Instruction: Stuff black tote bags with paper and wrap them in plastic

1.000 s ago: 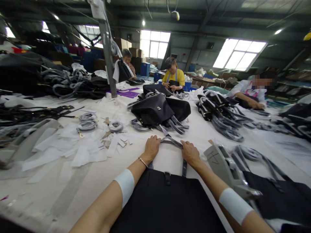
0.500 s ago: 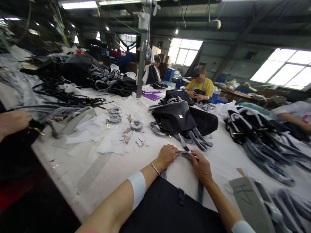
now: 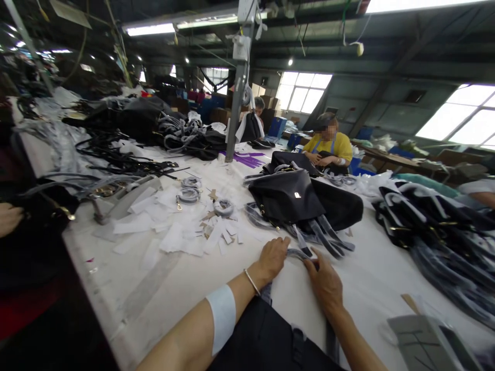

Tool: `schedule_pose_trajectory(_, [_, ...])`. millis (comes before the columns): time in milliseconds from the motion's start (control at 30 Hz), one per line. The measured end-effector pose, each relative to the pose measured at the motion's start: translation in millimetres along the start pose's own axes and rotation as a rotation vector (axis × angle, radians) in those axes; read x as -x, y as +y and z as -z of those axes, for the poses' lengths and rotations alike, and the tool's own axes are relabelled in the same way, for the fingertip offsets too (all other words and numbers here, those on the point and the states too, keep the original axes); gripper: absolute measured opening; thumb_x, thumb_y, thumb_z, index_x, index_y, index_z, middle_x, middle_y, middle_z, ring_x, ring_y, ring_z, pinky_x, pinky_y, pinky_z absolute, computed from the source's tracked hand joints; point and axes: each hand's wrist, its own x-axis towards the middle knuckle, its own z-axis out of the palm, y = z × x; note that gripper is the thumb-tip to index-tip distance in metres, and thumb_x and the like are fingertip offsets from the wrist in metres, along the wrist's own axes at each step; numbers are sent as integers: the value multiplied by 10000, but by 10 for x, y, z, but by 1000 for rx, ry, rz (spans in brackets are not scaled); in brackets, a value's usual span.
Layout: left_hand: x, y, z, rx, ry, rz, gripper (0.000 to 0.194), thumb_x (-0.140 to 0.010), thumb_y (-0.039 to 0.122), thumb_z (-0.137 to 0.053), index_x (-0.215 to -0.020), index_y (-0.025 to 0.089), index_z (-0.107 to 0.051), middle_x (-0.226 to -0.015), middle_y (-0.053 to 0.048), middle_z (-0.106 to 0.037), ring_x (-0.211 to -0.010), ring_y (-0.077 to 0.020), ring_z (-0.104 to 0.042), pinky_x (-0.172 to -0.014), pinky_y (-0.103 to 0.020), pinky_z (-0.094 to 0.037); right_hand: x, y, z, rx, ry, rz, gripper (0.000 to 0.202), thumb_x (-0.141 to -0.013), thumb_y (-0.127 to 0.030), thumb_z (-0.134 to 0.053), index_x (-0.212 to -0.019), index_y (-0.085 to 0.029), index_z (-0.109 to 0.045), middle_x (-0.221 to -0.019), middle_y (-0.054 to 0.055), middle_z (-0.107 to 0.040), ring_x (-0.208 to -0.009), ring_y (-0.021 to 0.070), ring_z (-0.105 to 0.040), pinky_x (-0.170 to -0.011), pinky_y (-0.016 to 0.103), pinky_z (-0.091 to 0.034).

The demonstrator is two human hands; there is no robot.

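A black bag [image 3: 266, 340] lies at the table's near edge, under my forearms. Its strap [image 3: 297, 253], covered in clear film, arches up from the bag between my two hands. My left hand [image 3: 273, 258], a bracelet at the wrist, has its fingers closed around the left part of the strap. On the right part, my right hand [image 3: 325, 282] pinches the strap between thumb and fingers. Just beyond my fingertips are the film-wrapped straps of another black bag [image 3: 286, 196], which bears a small metal plate.
White paper scraps [image 3: 181, 237] and coiled straps [image 3: 189, 195] lie left of centre. A metal post [image 3: 233, 118] rises behind. More black bags [image 3: 421, 211] are piled at right, near a grey device [image 3: 421, 340]. A co-worker in yellow [image 3: 342, 149] sits opposite; another person's hand [image 3: 10, 219] is at far left.
The view has swung left, so things sit further right. The strap between my hands now shows a clearer arch, and my right fingers have shifted slightly on it.
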Motion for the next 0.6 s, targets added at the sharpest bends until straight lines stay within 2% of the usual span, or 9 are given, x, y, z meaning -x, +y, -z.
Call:
schedule_pose_trajectory(100, [-25,-52,81,12,27,13,366,-917,226,-557,-1274,207,-478,-1134,-50,-640,-1021,-195,-602,-876,-302,-483,25,29,-17,59,2,179,442,-978,-456,-348,-1048,-166,-675,-989,119,-705,-937,282,-606,-872,402,-441])
schedule_pose_trajectory(200, [-60,-331,359,-31,111,102,428,-901,386,-607,-1277,231,-474,-1186,-42,-614,-1065,-191,-576,-914,-297,-460,34,54,-6,80,7,207,493,-990,-489,-326,-982,-166,-698,-984,125,-700,-928,281,-595,-879,409,-436])
schedule_pose_trajectory(300, [-3,-852,759,-158,220,290,360,-936,328,-545,-1257,173,-492,-1273,-122,-553,-1217,-264,-472,-1042,-417,-363,33,63,-8,60,23,195,524,-979,-535,-327,-965,-171,-704,-1007,126,-688,-957,281,-592,-881,406,-445])
schedule_pose_trajectory(367, [76,-1216,990,-239,242,407,317,-914,282,-567,-1183,116,-540,-1244,-181,-552,-1237,-327,-444,-1043,-505,-334,31,60,-18,48,29,186,539,-967,-557,-322,-959,-179,-706,-997,124,-688,-950,282,-597,-879,415,-453])
schedule_pose_trajectory(433, [149,-1493,1138,-296,219,466,270,-878,232,-608,-1108,93,-581,-1184,-192,-578,-1192,-348,-478,-998,-536,-362,28,68,-27,30,25,175,533,-948,-563,-327,-956,-189,-707,-983,122,-692,-943,288,-604,-883,431,-462])
schedule_pose_trajectory(500, [202,-1640,1206,-333,177,451,220,-860,187,-618,-1063,105,-610,-1150,-156,-602,-1154,-321,-514,-972,-518,-393,19,117,-37,-14,11,167,504,-915,-559,-352,-942,-211,-716,-971,126,-695,-941,300,-613,-894,455,-473])
schedule_pose_trajectory(600, [236,-1686,1251,-368,103,330,135,-841,133,-612,-966,153,-657,-1139,-98,-632,-1161,-261,-520,-989,-448,-402,-44,289,-96,-131,-41,253,401,-784,-600,-464,-880,-329,-743,-951,128,-696,-937,344,-631,-884,526,-494])
